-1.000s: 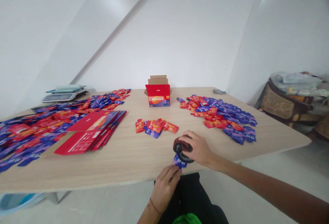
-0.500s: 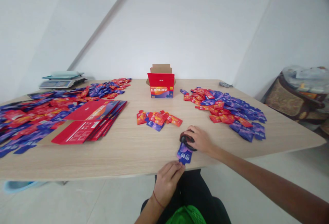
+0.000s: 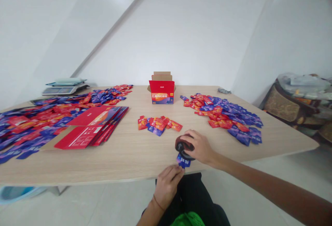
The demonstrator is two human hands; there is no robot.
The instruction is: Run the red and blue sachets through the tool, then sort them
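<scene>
A purple sachet (image 3: 184,161) lies flat near the table's front edge, with white lettering on it. My left hand (image 3: 168,181) pinches the narrow end of this sachet, fingertips pressed together at the edge. My right hand (image 3: 198,147) is closed around a round brown and black tool (image 3: 182,145), whose exact kind I cannot make out. The tool is tilted and covers the far part of the sachet; whether it touches the sachet is unclear. Beyond my hands sits a small group of red and purple sachets (image 3: 157,124).
An open red carton (image 3: 162,93) stands at the back centre. Flattened red cartons (image 3: 90,125) lie on the left, beside a large sachet heap (image 3: 38,119). A scale (image 3: 64,88) is behind it. More sachets (image 3: 223,112) spread on the right. A bag-laden chair (image 3: 282,98) stands beyond the table.
My right hand has brought the round tool slightly left and nearer to me, tilting it, so it hides more of the sachet. My left hand keeps its pinch. The camera view has shifted slightly.
</scene>
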